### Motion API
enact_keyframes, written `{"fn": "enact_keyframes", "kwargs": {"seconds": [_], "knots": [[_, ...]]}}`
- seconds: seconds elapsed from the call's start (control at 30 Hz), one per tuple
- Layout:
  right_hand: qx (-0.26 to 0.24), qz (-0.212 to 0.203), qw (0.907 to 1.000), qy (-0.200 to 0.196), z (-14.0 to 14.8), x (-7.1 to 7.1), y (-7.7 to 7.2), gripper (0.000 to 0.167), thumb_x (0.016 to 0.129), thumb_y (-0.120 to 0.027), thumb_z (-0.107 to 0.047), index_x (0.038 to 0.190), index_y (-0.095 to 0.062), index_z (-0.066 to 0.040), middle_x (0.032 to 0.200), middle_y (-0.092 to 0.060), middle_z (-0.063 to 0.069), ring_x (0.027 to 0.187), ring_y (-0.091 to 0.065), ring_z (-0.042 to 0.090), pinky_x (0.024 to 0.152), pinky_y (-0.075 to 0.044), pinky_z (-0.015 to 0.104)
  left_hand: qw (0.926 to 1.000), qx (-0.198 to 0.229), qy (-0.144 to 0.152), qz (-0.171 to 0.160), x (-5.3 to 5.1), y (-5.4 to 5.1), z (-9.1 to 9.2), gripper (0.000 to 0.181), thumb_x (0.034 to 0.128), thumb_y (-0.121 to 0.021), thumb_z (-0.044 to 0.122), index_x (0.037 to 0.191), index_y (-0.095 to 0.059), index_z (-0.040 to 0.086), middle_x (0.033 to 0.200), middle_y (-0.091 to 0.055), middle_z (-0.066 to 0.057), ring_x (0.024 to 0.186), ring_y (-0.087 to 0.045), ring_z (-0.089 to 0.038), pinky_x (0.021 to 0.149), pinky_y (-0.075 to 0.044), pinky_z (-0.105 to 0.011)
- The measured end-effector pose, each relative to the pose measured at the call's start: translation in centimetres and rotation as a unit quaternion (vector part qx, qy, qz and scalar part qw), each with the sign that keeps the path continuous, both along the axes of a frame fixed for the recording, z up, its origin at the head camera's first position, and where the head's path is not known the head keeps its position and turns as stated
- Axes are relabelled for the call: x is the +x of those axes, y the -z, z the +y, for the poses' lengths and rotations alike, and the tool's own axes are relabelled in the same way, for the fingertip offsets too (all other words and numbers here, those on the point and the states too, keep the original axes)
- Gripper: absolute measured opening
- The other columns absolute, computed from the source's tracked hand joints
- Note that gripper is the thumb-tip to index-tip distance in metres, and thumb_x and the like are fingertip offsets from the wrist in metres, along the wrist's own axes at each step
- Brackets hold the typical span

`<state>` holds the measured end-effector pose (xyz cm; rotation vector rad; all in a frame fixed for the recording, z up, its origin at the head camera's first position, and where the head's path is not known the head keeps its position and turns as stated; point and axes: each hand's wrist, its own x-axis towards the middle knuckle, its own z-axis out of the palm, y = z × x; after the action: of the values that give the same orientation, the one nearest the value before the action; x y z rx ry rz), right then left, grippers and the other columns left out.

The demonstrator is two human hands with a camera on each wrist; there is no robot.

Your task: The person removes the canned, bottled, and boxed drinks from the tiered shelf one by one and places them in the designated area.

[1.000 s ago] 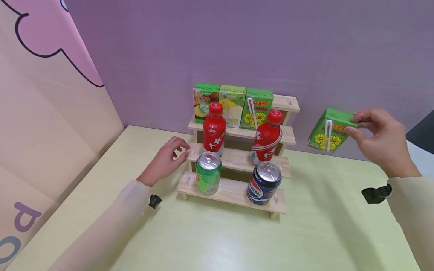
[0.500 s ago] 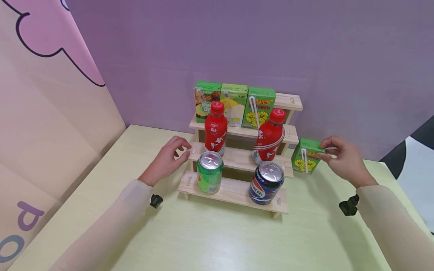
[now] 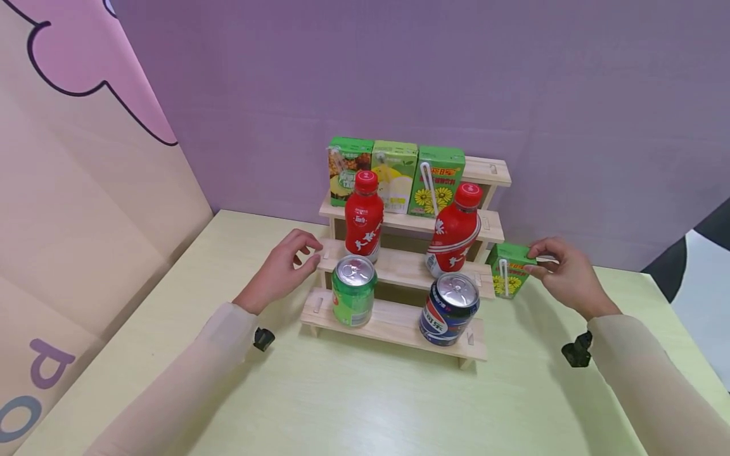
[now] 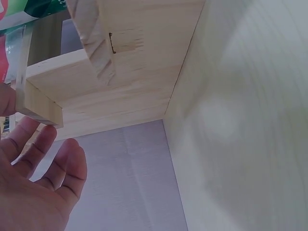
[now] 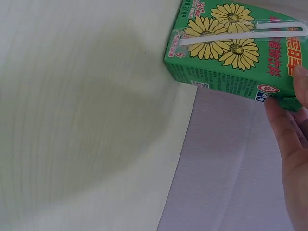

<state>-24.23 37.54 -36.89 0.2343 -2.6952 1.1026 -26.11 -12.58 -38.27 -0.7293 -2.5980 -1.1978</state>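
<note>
A stepped wooden rack [image 3: 393, 320] stands on the table. My left hand [image 3: 281, 269] holds the left end of its second tier, thumb and fingers about the board's end [image 4: 43, 108] in the left wrist view. My right hand [image 3: 570, 278] pinches the top of a green drink carton [image 3: 509, 271] with yellow flowers and a white straw. That carton [image 5: 226, 53] is upright beside the rack's right end, its base at or close to the tabletop; contact is unclear. The thumb [image 5: 301, 86] lies on the straw side, fingers on another face.
On the third tier stand a green carton [image 3: 349, 158], a pale green carton [image 3: 395, 168] and a flowered carton [image 3: 436, 180]. Two red bottles [image 3: 365, 218] occupy the second tier. A green can [image 3: 353, 297] and a blue can [image 3: 445, 316] stand in front. A purple wall [image 3: 285, 95] rises behind.
My right hand has brought the flowered carton down and left, from mid-air to beside the rack's right end. The left hand has stayed at the rack.
</note>
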Motion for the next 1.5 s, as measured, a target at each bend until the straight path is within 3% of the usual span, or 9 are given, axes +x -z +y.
{"fn": "enact_keyframes", "kwargs": {"seconds": [0.17, 0.33, 0.57, 0.67, 0.83, 1.0, 1.1, 1.27, 1.5], "knots": [[-0.008, 0.006, 0.9999, -0.01, 0.0, 0.1, 0.0, 0.022, 0.082, -0.066, 0.008, 0.1, -0.053, 0.003, 0.119, -0.046, 0.008, 0.095, -0.053, 0.006, 0.076, -0.046, 0.011, 0.9999, 0.008, 0.006, 0.011, 0.0, 0.0, -0.2, 0.019, 0.0921, -0.061, 0.014, 0.111, -0.058, 0.008, 0.114, -0.051, -0.004, 0.1, -0.05, -0.027, 0.079, -0.049, -0.045], [-0.017, 0.013, 0.9993, -0.031, 0.1, 0.2, 0.0, 0.024, 0.083, -0.067, 0.007, 0.101, -0.052, 0.005, 0.121, -0.045, 0.012, 0.094, -0.054, 0.001, 0.076, -0.048, 0.013, 0.9997, 0.01, 0.009, 0.018, 0.1, 0.0, -0.2, 0.02, 0.0925, -0.06, 0.013, 0.112, -0.058, 0.008, 0.115, -0.051, -0.004, 0.102, -0.049, -0.029, 0.079, -0.049, -0.044], [0.021, -0.002, 0.9996, 0.021, 0.4, 0.7, -0.9, 0.032, 0.084, -0.073, -0.017, 0.11, -0.057, -0.005, 0.13, -0.048, 0.008, 0.103, -0.06, 0.027, 0.07, -0.045, 0.01, 1.0, 0.004, 0.005, 0.007, 0.1, 0.0, -0.1, 0.021, 0.0926, -0.06, 0.014, 0.112, -0.057, 0.008, 0.117, -0.05, -0.004, 0.102, -0.049, -0.026, 0.08, -0.049, -0.044], [0.022, 0.02, 0.9991, 0.031, 0.4, 1.0, -1.7, 0.033, 0.085, -0.071, -0.021, 0.111, -0.059, -0.007, 0.129, -0.048, 0.005, 0.102, -0.059, 0.02, 0.071, -0.041, 0.008, 1.0, -0.001, 0.004, 0.006, 0.0, 0.0, -0.1, 0.021, 0.0928, -0.06, 0.015, 0.112, -0.057, 0.009, 0.117, -0.05, -0.004, 0.102, -0.048, -0.024, 0.08, -0.049, -0.043], [-0.015, 0.087, 0.9961, 0.009, -0.2, 1.3, -4.0, 0.026, 0.084, -0.07, -0.009, 0.108, -0.059, -0.004, 0.123, -0.05, 0.004, 0.103, -0.049, 0.004, 0.077, -0.039, 0.008, 0.9998, -0.018, 0.006, 0.008, 0.0, 0.1, -0.1, 0.02, 0.0935, -0.059, 0.016, 0.112, -0.055, 0.01, 0.12, -0.048, -0.004, 0.103, -0.046, -0.022, 0.081, -0.049, -0.043], [-0.042, 0.176, 0.9827, -0.039, -2.3, 1.3, -7.4, 0.024, 0.079, -0.069, 0.008, 0.101, -0.062, 0.003, 0.115, -0.056, 0.01, 0.106, -0.05, 0.011, 0.084, -0.041, 0.012, 0.9995, -0.031, 0.003, 0.007, 0.0, 0.1, -0.1, 0.02, 0.0941, -0.058, 0.018, 0.112, -0.054, 0.01, 0.125, -0.045, -0.005, 0.106, -0.045, -0.022, 0.084, -0.049, -0.043], [-0.021, 0.218, 0.9741, -0.056, -4.2, 1.3, -9.7, 0.026, 0.076, -0.071, 0.01, 0.1, -0.064, 0.001, 0.111, -0.059, 0.009, 0.104, -0.053, 0.01, 0.085, -0.042, 0.013, 0.9994, -0.034, 0.001, 0.007, -0.1, 0.2, -0.1, 0.02, 0.0942, -0.057, 0.018, 0.112, -0.054, 0.01, 0.126, -0.044, -0.005, 0.106, -0.045, -0.022, 0.085, -0.048, -0.043], [0.041, 0.216, 0.9728, -0.073, -7.5, 0.6, -12.8, 0.027, 0.081, -0.073, -0.004, 0.107, -0.064, -0.007, 0.113, -0.058, -0.001, 0.1, -0.054, 0.006, 0.083, -0.041, 0.01, 0.9995, -0.031, 0.001, 0.003, -0.1, 0.3, -0.1, 0.02, 0.0945, -0.057, 0.017, 0.112, -0.053, 0.01, 0.127, -0.044, -0.005, 0.107, -0.045, -0.022, 0.086, -0.048, -0.044], [0.063, 0.174, 0.9767, -0.109, -10.7, -1.5, -15.4, 0.031, 0.086, -0.07, -0.016, 0.114, -0.061, -0.006, 0.123, -0.055, 0.001, 0.109, -0.049, 0.016, 0.082, -0.044, 0.013, 0.9996, -0.027, 0.004, -0.003, -0.1, 0.4, 0.2, 0.02, 0.0946, -0.057, 0.018, 0.113, -0.052, 0.011, 0.127, -0.044, -0.005, 0.108, -0.045, -0.025, 0.085, -0.048, -0.041]]}}
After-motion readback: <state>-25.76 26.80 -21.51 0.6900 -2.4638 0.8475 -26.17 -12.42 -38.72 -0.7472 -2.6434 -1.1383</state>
